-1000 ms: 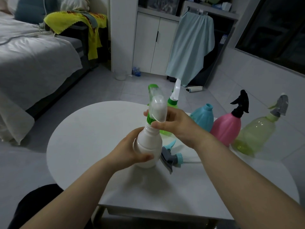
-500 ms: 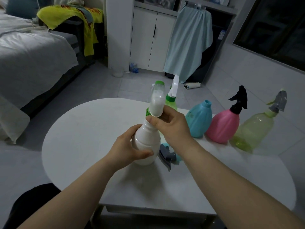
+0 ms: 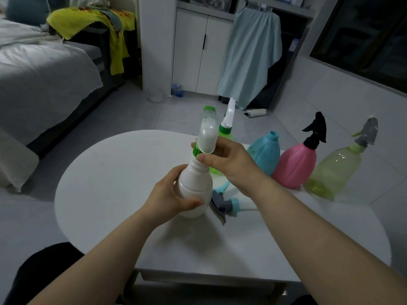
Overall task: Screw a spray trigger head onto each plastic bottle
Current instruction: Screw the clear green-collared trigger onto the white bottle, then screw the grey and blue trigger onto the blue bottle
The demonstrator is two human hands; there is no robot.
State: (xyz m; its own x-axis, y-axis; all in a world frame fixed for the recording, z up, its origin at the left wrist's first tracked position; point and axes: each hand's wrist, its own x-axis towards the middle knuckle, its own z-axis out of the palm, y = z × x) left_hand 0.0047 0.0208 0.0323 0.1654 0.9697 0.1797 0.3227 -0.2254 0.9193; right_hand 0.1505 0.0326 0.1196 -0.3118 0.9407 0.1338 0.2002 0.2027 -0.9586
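A dim bedroom with a pale tiled floor holds a white rounded worktop (image 3: 105,194), and both hands work above its middle. The left hand (image 3: 169,198) is wrapped around the belly of a white bottle (image 3: 195,183), fingers curled behind it and the thumb across the front, keeping it upright with its base on or just above the worktop; which of the two cannot be told. The right hand (image 3: 226,160) is closed at the bottle's neck, thumb and fingers pinching the green collar of a spray trigger head (image 3: 207,134) with a translucent body and a green tip, which sits on the neck tilted slightly away from the person.

Just beneath the right wrist, touching or nearly touching the white bottle's base, a loose grey and light-blue trigger head (image 3: 223,205) lies on its side on the worktop. Directly behind the hands stands a green bottle (image 3: 224,134) with a white trigger fitted, mostly hidden by them. Beyond the right hand stands a blue bottle (image 3: 264,153) with an open neck, then a pink bottle (image 3: 295,166) topped with a black trigger, then a pale yellow-green bottle (image 3: 334,170) with a grey trigger, farthest from the hands.

Far beyond the left hand is a bed (image 3: 39,71) with grey covers and a yellow cloth (image 3: 88,20). Straight ahead, a white cabinet (image 3: 198,51) stands beside a hanging light-blue cloth (image 3: 251,60).
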